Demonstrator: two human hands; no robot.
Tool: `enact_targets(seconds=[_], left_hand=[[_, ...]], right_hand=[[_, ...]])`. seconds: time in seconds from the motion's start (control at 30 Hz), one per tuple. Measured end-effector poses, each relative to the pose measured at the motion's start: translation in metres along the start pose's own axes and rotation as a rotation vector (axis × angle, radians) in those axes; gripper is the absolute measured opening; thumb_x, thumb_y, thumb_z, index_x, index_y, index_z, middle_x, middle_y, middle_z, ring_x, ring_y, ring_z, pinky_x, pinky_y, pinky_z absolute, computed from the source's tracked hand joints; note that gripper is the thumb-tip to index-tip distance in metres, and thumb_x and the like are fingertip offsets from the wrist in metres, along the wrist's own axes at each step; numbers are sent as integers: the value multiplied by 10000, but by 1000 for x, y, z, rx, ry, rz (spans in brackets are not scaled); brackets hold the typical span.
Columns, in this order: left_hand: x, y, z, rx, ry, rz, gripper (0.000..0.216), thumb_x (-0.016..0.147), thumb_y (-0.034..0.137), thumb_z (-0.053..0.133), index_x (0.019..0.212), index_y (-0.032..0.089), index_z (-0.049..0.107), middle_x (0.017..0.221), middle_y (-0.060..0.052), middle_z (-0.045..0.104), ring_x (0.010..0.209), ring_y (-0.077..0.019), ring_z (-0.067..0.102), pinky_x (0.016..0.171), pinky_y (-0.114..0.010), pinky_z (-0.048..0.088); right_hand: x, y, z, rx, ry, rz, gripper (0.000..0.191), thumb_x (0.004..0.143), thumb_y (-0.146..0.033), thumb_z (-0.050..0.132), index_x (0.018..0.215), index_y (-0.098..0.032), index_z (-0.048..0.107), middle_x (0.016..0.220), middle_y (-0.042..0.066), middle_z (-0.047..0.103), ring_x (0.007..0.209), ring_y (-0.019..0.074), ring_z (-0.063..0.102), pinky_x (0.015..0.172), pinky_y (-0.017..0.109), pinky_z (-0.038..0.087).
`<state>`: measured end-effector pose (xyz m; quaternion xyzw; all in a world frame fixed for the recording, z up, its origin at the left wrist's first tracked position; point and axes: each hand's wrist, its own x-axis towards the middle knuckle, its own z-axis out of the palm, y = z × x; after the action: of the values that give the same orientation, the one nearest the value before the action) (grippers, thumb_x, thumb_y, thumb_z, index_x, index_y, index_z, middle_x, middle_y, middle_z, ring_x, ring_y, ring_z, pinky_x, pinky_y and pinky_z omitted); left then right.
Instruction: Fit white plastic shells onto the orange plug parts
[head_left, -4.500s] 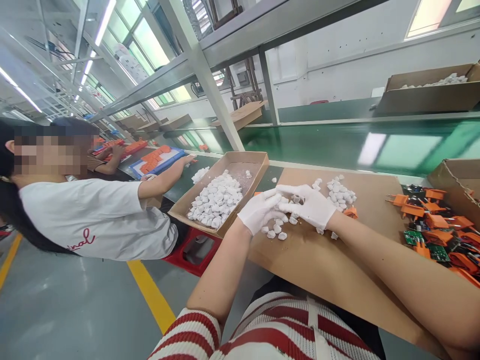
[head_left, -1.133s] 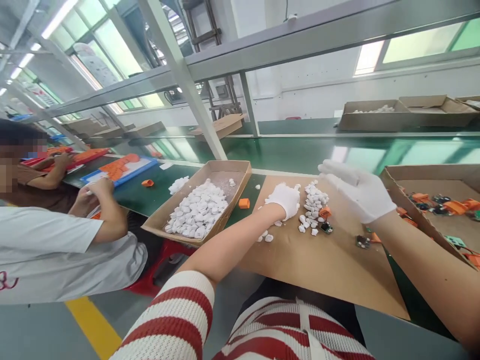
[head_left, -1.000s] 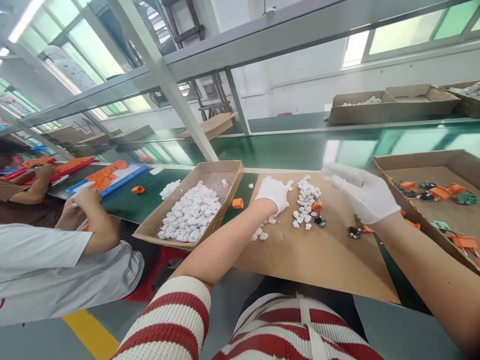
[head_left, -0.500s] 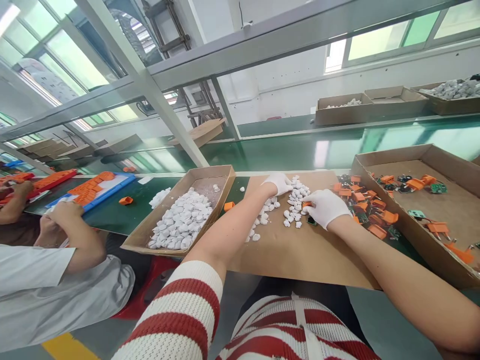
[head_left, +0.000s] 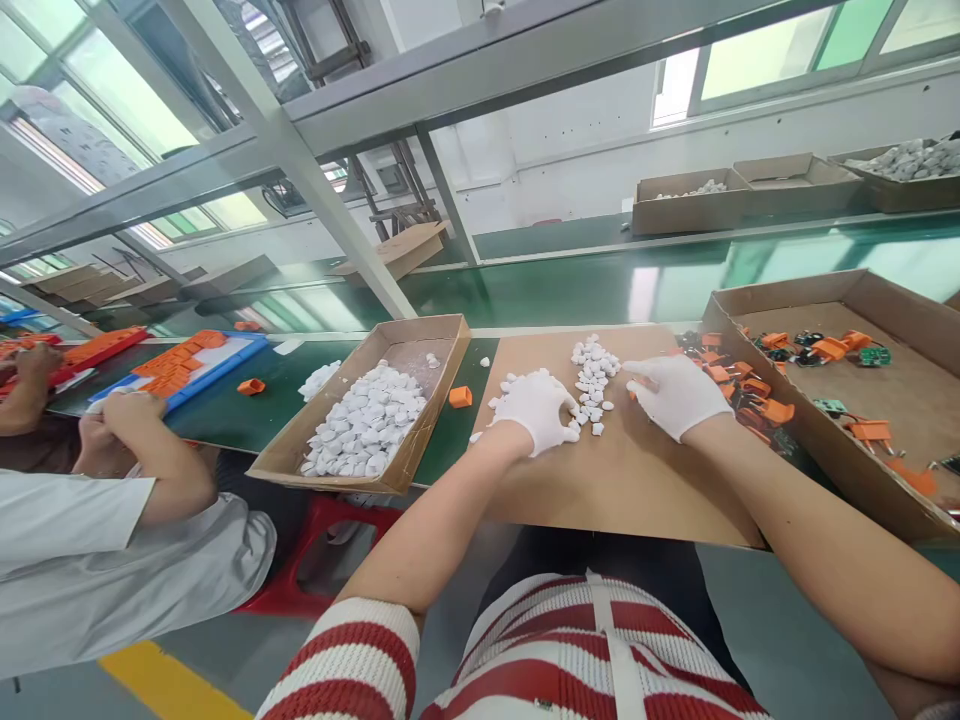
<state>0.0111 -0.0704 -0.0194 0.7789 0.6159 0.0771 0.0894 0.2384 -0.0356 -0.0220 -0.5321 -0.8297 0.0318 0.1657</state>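
Note:
Small white pieces lie loose in a patch on a brown cardboard sheet. My left hand, in a white glove, rests over more of them at the patch's left, its fingers curved and the thumb apart. My right hand, also gloved, is just right of the patch. A bit of an orange plug housing shows at its fingertips; the hand hides the rest. Beyond that hand lie piled orange housings with circuit boards.
At left stands a cardboard box of white pieces; a larger box with orange parts and boards is at right. A loose orange housing lies between box and sheet. A co-worker sits at left near a blue tray.
My left hand has come nearer and left, from the patch's top down over the pieces at its left. My right hand has drawn right, the orange bit moving with it.

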Motion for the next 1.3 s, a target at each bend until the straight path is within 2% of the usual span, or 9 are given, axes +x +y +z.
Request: enact_targets(seconds=[0.1,0.23,0.33,0.47,0.6,0.73,0.9,1.1,1.3], left_hand=[[-5,8,7,26,75,74,149,820,350,650,833,279,780,1005,-51,704,1072,-275,589,927,-397,457],[-13,11,-3,-46,205,88,252,896,238,532,896,282,780,1137,-36,705,1127,-262,586,994,-424,450],[-28,5,-14,-167,325,34,282,874,171,545,985,287,777,1229,-19,682,1175,-243,581,1047,-414,452],[-56,-10,-16,-271,362,-11,227,810,124,607,854,257,786,1139,-18,712,1076,-216,627,961,-365,519],[-84,-23,-7,-137,285,-15,75,676,182,772,713,241,744,1165,-24,689,1121,-264,592,957,-411,501],[-96,-33,-8,-46,260,48,147,730,161,729,610,234,683,1137,-29,697,1216,-304,542,966,-467,456],[-76,-32,-12,-335,351,132,157,900,208,598,872,263,742,947,-29,733,949,-198,669,862,-369,529],[-16,32,-2,-751,518,123,265,868,234,680,1125,280,721,1169,-27,706,1132,-203,635,994,-357,515],[27,72,1,-715,528,140,131,859,243,681,950,273,771,1145,-19,698,1152,-217,618,1038,-376,500]], right_hand=[[-4,-8,-1,43,16,-39,346,887,-269,504,1137,-256,743,835,55,736,802,228,599,734,309,410],[-9,-24,0,138,-188,-148,251,883,-342,547,918,-302,793,782,7,736,743,190,612,696,288,416],[-10,-31,12,116,-301,-104,186,820,-425,650,865,-306,786,770,5,730,750,194,620,662,289,411],[-9,-25,33,45,-244,-123,137,814,-378,660,784,-284,754,795,27,716,804,213,618,650,303,399],[-12,-13,36,130,-174,-177,195,868,-404,591,836,-270,729,858,25,725,857,216,630,745,327,451],[-17,-14,28,273,-123,-29,174,864,-372,595,909,-258,718,900,25,744,789,209,668,739,340,501],[-22,-24,20,866,-132,95,356,839,-325,632,1185,-263,692,949,24,765,786,178,714,832,346,563],[-18,-33,-6,1511,-226,407,524,728,-515,785,1103,-153,734,922,106,768,780,217,733,788,382,615],[-9,-23,-24,1852,-116,311,409,730,-393,814,1062,-164,740,1135,125,733,1030,279,705,940,453,575]])
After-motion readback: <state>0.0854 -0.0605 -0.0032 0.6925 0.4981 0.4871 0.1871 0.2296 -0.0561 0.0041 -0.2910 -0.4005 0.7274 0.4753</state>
